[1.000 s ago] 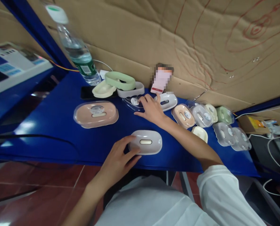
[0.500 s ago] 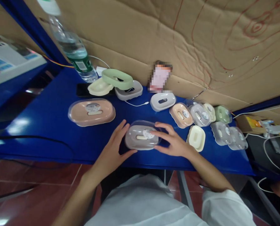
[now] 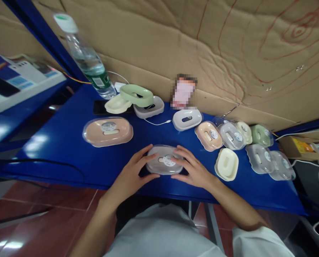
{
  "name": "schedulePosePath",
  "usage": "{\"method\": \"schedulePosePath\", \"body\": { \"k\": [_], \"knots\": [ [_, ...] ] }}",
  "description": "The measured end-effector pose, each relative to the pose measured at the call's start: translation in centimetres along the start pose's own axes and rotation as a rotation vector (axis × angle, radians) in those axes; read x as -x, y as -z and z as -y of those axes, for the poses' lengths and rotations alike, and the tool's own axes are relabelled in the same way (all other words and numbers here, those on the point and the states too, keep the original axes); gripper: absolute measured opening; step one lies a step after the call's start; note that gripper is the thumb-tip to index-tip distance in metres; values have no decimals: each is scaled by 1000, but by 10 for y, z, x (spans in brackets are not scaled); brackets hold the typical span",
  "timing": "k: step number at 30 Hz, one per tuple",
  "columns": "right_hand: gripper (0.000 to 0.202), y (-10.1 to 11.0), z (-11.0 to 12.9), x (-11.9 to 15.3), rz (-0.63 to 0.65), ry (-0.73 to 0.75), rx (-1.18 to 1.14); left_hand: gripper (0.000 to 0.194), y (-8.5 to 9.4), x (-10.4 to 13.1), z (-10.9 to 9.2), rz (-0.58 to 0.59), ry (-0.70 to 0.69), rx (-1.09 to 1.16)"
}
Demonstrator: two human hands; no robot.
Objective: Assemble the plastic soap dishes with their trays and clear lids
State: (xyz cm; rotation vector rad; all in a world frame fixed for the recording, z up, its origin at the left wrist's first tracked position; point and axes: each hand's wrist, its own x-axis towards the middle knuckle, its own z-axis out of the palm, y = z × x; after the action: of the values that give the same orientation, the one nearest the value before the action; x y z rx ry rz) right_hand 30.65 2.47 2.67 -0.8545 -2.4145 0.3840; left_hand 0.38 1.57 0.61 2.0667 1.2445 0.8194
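A grey oval soap box (image 3: 155,167) with a clear lid and a round sticker lies on the blue table in front of me. My left hand (image 3: 134,173) curves around its left end, fingers at the top edge and thumb at the near edge. On the opposite end, my right hand (image 3: 195,170) grips it the same way, with fingertips on the lid beside the sticker. To its left rests a larger pink soap box (image 3: 97,132) under a clear lid. A cream soap box base (image 3: 227,164) sits uncovered to the right of my right hand.
Several lidded soap boxes, including a peach one (image 3: 207,135) and a green one (image 3: 261,135), cluster at the right. Behind are a green tray (image 3: 127,93), a white tray (image 3: 187,125), a white cable (image 3: 159,123), a water bottle (image 3: 91,66) and a phone (image 3: 184,91) against cardboard.
My left hand has closed in on the grey soap box, its fingers now over the lid's left end. The right hand stays on the other end. The whole view has shifted slightly.
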Motion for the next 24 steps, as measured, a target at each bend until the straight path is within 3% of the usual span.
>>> {"method": "schedulePosePath", "body": {
  "k": [5,11,18,24],
  "knots": [
    [69,-1,1,1,17,52,103,52,-2,3,-1,-6,-14,-28],
    [66,0,-1,-1,21,-11,15,53,2,-1,-4,17,0,-4],
    [71,1,-8,3,94,-55,229,52,3,-14,-4,78,-78,-90],
    [76,6,-16,5,62,-223,-17,52,9,-44,-7,130,-91,-30]
  ]
}}
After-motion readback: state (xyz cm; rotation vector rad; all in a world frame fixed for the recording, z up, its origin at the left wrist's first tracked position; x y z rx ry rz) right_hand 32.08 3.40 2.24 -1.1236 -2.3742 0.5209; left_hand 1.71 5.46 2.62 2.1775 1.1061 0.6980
